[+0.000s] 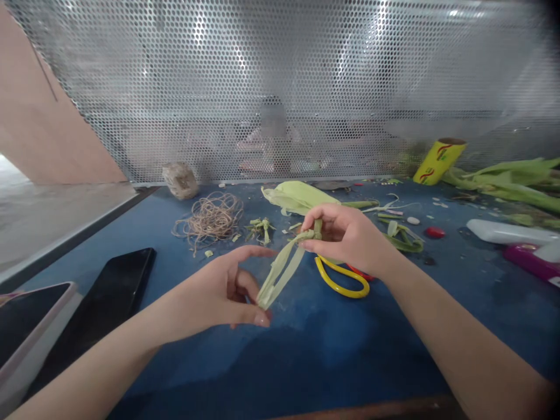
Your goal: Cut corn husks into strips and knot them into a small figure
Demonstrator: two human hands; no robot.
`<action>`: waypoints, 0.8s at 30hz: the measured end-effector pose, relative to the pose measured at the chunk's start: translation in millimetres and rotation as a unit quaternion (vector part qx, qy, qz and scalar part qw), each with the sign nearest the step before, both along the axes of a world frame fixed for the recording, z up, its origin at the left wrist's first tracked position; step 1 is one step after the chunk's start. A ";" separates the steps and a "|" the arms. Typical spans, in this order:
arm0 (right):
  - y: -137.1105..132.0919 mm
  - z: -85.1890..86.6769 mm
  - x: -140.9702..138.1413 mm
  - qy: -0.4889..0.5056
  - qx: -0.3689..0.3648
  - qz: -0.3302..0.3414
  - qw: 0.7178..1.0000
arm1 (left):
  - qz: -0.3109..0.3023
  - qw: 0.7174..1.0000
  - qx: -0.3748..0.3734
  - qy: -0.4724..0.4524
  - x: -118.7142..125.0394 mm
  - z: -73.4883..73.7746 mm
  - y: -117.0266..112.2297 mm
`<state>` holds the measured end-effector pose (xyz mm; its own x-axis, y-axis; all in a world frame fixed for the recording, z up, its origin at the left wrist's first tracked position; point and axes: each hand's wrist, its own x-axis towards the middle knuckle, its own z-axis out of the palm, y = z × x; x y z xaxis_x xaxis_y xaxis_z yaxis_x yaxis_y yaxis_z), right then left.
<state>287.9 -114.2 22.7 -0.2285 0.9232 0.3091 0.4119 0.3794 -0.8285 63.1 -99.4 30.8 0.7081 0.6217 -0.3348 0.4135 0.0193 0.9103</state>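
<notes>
Between my hands stretches a pale green corn husk strip [280,271], looped and knotted at its upper end. My right hand [343,236] pinches the knotted end between thumb and fingers. Lower down, my left hand [223,297] has thumb and middle finger closed on the loop's other end, its index finger stretched out. Just behind my right hand lies a broad corn husk leaf [297,197]. Yellow-handled scissors [341,283] lie under that hand, their blades hidden. A small knotted husk piece [261,228] rests beyond my left fingertips.
Tangled twine [210,217] and a pale block [180,179] sit at the back left. Two phones [105,291] lie at left. On the right are a yellow tube [440,160], more husks [516,181], and a white-and-purple bottle-like object [511,231]. A perforated metal screen [280,70] bounds the blue table.
</notes>
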 end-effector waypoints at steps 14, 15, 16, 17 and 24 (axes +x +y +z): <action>-15.2 -14.6 -32.9 -0.072 0.041 0.038 0.996 | 0.107 0.920 0.373 0.051 2.0 -4.3 -1.1; -15.2 -15.3 -33.5 -0.064 0.040 0.033 0.997 | 0.109 0.916 0.382 0.059 0.7 -3.7 0.4; -15.0 -15.9 -33.9 -0.056 0.039 0.022 0.997 | 0.111 0.912 0.388 0.065 -0.8 -2.4 2.0; -14.7 -16.3 -34.0 -0.049 0.040 0.008 0.998 | 0.116 0.911 0.390 0.068 -2.4 -0.7 3.5; -13.1 -16.3 -36.4 -0.006 0.030 -0.027 0.999 | 0.113 0.945 0.177 -0.252 -11.6 -2.4 17.2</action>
<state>251.5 -127.3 6.4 -0.1823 0.9145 0.3611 0.4437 0.4043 -0.7998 51.5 -82.2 28.5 0.5582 0.7859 0.2659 -0.0523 -0.2865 0.9567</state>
